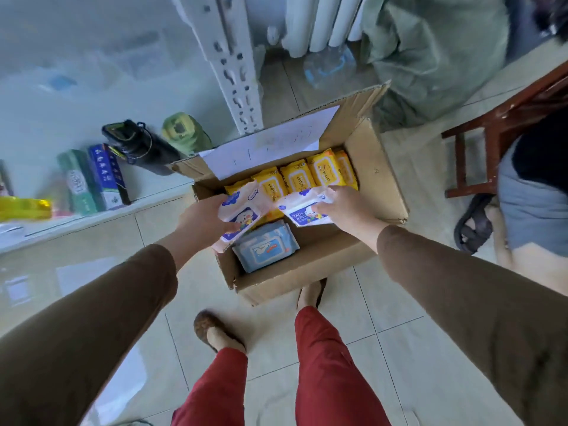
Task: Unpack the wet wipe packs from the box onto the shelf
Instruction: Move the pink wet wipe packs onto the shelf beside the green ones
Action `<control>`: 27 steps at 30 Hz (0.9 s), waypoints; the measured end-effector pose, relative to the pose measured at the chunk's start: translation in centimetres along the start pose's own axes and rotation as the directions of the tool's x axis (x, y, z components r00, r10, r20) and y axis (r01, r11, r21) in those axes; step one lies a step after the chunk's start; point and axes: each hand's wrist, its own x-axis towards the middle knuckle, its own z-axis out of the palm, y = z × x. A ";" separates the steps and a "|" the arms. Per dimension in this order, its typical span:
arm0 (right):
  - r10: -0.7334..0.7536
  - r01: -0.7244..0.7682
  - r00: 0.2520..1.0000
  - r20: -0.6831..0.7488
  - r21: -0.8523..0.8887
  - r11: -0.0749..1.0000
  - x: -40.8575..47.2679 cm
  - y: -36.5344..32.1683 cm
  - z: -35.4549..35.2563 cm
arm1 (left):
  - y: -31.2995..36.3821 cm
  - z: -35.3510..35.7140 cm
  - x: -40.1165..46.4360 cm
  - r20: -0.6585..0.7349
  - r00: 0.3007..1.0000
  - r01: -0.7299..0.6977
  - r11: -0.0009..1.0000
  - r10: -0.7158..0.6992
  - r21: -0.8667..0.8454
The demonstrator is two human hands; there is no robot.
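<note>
From the head view, the person stands over an open cardboard box [310,265] on the tiled floor, both hands down inside its mouth. The left hand [199,222] grips a pink-and-white wipe pack [242,215] by its lower edge, thumb across the printed face; the right hand [344,207] curls its fingers over a second pink-and-white pack [302,209]. Both packs sit at the level of the box opening, above the stock that remains: a row of yellow packs [295,176] standing on edge along the far side, and a pale blue pack [266,249] lying flat near the front wall. The white shelf [101,210] runs to the left of the box and already carries cartons and a dark bottle [138,147].

The risk, as a judgement, lies in the wrapping. The packs are soft, glossy film pillows that sag where they are held, so a one-edge grip could let one slip back into the box or onto the floor. A pack could also catch the raised flap [270,142] on the way across, and the crowded shelf leaves little landing room.

The box is matt, corrugated and stiff-walled; the tiles are smooth and reflective.
</note>
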 end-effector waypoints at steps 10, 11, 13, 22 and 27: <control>-0.319 0.320 0.947 0.015 -0.071 0.945 -17.4 -24.0 -0.2 | -12.4 -20.1 -21.4 -0.202 0.979 -0.045 0.975 0.000 -0.220; -0.327 0.327 0.945 0.016 -0.066 0.943 -18.8 -26.8 0.2 | -14.2 -22.0 -23.4 -0.239 0.971 -0.060 0.971 0.004 -0.230; -0.362 0.361 0.932 0.017 -0.098 0.927 -21.2 -32.4 0.8 | -17.7 -25.6 -27.0 -0.295 0.955 -0.079 0.964 0.000 -0.254; -0.568 0.568 0.823 -0.020 0.004 0.823 -24.5 -53.6 1.8 | -29.3 -42.3 -33.7 -0.496 0.868 -0.130 0.958 -0.013 -0.254; -0.595 0.590 0.804 -0.029 0.170 0.789 -20.4 -62.4 3.3 | -34.4 -50.6 -31.0 -0.540 0.840 -0.064 0.979 -0.051 -0.191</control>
